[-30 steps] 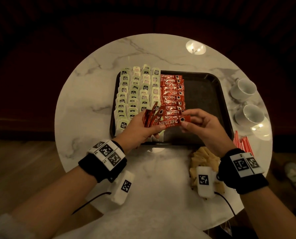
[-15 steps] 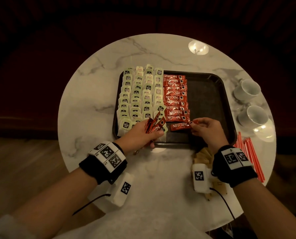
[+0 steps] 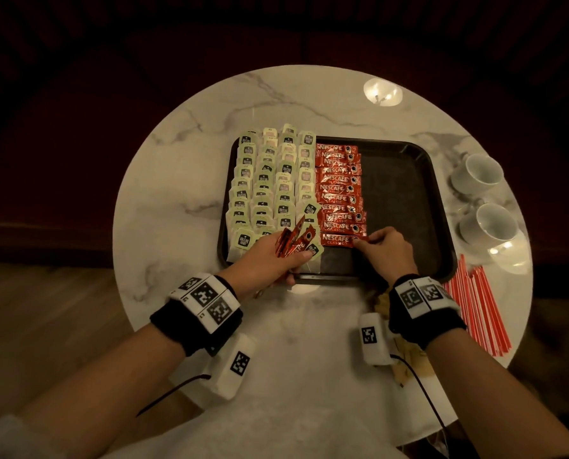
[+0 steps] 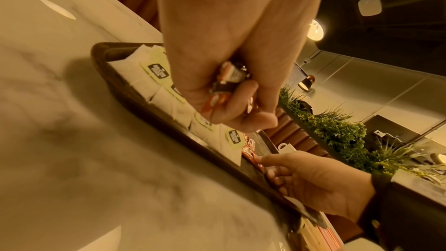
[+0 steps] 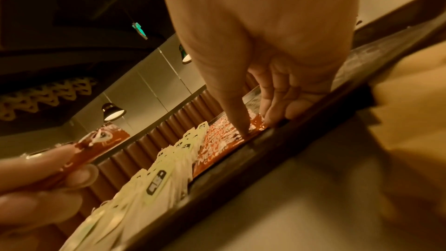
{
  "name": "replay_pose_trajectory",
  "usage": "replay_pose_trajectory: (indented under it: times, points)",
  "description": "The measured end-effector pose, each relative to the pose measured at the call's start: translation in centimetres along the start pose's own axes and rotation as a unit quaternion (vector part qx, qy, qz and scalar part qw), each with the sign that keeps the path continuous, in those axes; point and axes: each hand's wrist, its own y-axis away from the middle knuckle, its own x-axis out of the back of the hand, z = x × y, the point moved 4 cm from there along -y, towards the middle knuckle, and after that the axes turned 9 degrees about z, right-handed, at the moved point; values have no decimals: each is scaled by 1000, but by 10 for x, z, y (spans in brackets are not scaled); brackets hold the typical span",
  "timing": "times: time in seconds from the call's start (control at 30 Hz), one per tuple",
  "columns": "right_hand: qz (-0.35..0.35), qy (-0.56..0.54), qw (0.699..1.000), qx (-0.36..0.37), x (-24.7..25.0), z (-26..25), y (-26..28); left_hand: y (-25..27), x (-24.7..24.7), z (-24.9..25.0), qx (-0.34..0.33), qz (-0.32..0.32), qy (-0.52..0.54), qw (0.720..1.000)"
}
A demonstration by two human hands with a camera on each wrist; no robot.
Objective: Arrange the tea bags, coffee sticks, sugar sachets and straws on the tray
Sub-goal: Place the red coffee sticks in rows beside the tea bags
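So L hand (image 3: 266,260) grips sticks (image 3: 295,241), R hand (image 3: 388,251) prob. pinches stick (image 3: 337,240).

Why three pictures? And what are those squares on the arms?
No robot here, just a person's two hands. The squares are printed on wristbands, and a small camera sits at each wrist. The top-down picture comes from a camera on the head; the other two look along the fingers. On the round table sits a dark tray with rows of tea bags and red coffee sticks. Straws and two cups wait beside it. The left hand holds a bundle of sticks; the right hand pinches a single stick at the near end of the row.
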Motion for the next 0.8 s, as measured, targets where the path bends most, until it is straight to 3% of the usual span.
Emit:
replay_pose_trajectory:
  times: [0.13, 0.23, 0.37, 0.47, 0.63, 0.8]
  points:
    - [1, -25, 1000, 8, 6, -8, 3, 1, 0, 1, 15, -4, 18, 1000]
    - [-7, -64, 996, 66, 14, -25, 12, 1, -1, 4, 22, -8, 29, 999]
    - [-129, -147, 969, 151, 17, -49, 35, 4, -4, 11, 22, -15, 55, 998]
    - [-196, -129, 949, 210, 15, -60, 47, 7, -8, 16, 17, -30, 69, 997]
    - [-229, -175, 938, 193, 15, -62, 48, 8, -10, 20, 19, -44, 86, 995]
    - [-193, -226, 940, 165, 27, -53, 36, 6, -3, 19, 23, -5, 108, 994]
